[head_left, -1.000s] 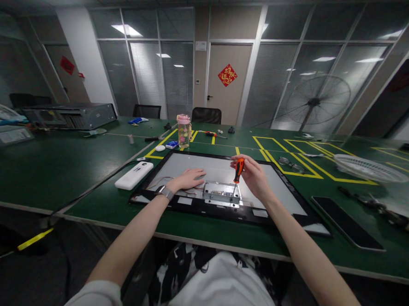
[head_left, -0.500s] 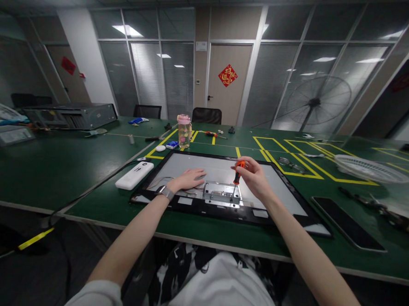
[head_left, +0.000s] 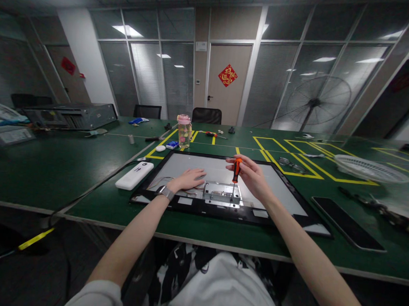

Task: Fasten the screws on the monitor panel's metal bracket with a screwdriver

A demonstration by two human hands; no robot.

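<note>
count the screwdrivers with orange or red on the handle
2: an orange-and-black screwdriver held in the right hand, and a red-handled screwdriver lying right of the pink-lidded bottle; more may be hidden.

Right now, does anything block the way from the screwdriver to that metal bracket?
Nothing visible does. The right hand holds the screwdriver nearly upright, its shaft down at the right end of the metal bracket; the left hand lies off to the left.

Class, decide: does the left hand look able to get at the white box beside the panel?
Probably yes: the left hand lies on the panel, seemingly holding nothing, and only thin wires and the black frame separate it from the white box.
</note>
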